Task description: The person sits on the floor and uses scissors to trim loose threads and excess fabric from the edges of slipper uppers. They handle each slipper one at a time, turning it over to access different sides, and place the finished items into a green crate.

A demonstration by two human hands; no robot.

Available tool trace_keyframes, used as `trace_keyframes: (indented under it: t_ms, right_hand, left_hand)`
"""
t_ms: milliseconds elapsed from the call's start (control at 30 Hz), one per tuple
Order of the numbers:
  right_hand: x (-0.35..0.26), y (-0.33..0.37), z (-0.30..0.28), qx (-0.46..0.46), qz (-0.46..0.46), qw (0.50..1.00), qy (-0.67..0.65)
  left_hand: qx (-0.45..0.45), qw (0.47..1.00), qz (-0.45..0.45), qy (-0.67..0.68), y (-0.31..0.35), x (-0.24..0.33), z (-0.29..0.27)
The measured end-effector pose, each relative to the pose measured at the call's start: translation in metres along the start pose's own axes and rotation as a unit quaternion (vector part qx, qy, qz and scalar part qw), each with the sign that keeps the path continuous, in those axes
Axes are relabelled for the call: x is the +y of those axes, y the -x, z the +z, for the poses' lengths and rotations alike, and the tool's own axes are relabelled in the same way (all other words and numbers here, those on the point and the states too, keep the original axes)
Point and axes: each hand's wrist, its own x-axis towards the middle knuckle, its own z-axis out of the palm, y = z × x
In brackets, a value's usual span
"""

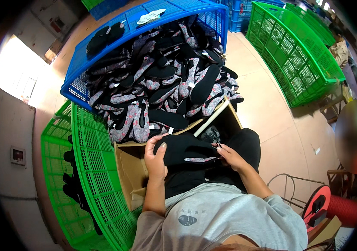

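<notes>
Tan workshop floor [266,104], crowded with crates. Left hand [155,161] curled shut on black slipper piece [184,148], long axis lying left-right across lap; right hand [231,157] pinched at its right end. Beyond: cardboard box [130,175], blue crate [76,90] heaped with floral pieces, green crate [92,167].

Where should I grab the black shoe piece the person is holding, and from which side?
Probably the black shoe piece by its free rounded left end, coming from the left, as the left hand does. The right hand is busy at its narrow right end, and the cardboard box sits underneath.
</notes>
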Motion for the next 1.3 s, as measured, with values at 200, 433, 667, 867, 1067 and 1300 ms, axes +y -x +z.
trace_keyframes:
  t_ms: [200,433,667,867,1067,1300]
  right_hand:
    - [0.018,-0.023,0.005,0.075,-0.104,0.989,-0.068]
    - [0.025,-0.02,0.016,0.128,-0.155,0.958,-0.207]
    - [0.02,-0.013,0.016,0.15,-0.197,0.932,-0.264]
    - [0.024,-0.018,0.009,0.167,-0.197,0.93,-0.262]
    - [0.029,-0.018,0.0,0.129,-0.156,0.945,-0.259]
    - [0.041,-0.02,0.008,0.092,-0.088,0.963,-0.239]
  left_hand:
    - [0.014,0.996,-0.031,0.078,0.015,0.004,0.002]
    - [0.079,0.988,-0.055,0.124,0.023,-0.014,-0.003]
    - [0.05,0.981,-0.107,0.156,0.021,-0.02,-0.008]
    - [0.007,0.98,-0.174,0.095,0.03,-0.016,-0.014]
    - [-0.135,0.934,-0.318,-0.088,0.05,0.007,-0.043]
    - [-0.192,0.895,-0.359,-0.183,0.066,0.024,-0.06]
